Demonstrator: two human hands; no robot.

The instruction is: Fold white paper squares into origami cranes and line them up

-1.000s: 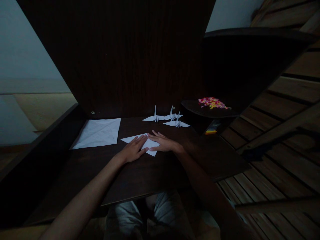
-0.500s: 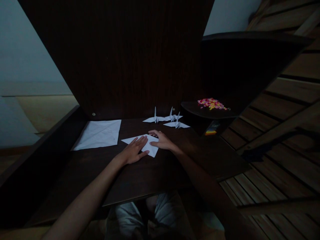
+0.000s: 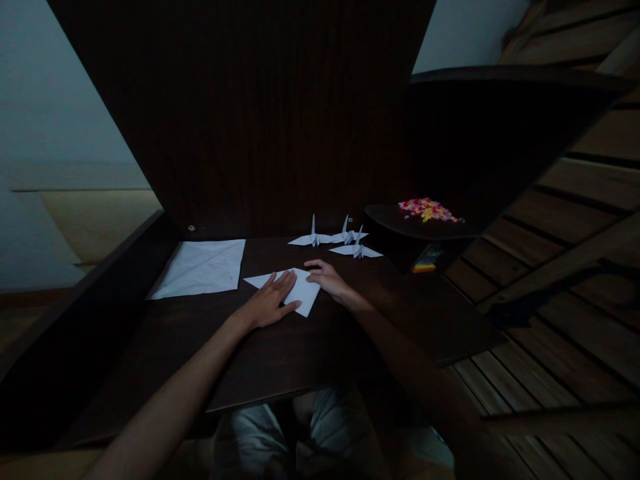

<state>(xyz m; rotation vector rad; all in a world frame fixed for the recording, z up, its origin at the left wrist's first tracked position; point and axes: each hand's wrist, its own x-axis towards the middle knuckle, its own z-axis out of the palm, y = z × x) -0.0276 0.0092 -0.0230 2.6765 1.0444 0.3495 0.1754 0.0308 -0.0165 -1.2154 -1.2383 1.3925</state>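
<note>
A folded sheet of white paper [image 3: 306, 293] lies on the dark desk in front of me, with a pointed end to the left. My left hand [image 3: 270, 300] rests flat across it, fingers spread, pressing it to the desk. At its upper right edge is my right hand [image 3: 333, 280], thumb touching the paper and fingers apart just beyond the edge. Just behind the sheet stand three white paper cranes: a left crane [image 3: 313, 239], a rear crane [image 3: 347, 236] and a front crane [image 3: 358, 251].
A flat, creased white sheet [image 3: 200, 268] lies at the desk's left, by a raised side panel [image 3: 100, 300]. Small pink, red and yellow pieces [image 3: 429, 210] are heaped on a corner shelf [image 3: 390, 219] at right. Beneath it stands a small item with a yellow-orange edge [image 3: 425, 265].
My right hand has slid a little right over the folded paper, from its middle to its right edge. My left hand stays in place. The view has shifted slightly.
</note>
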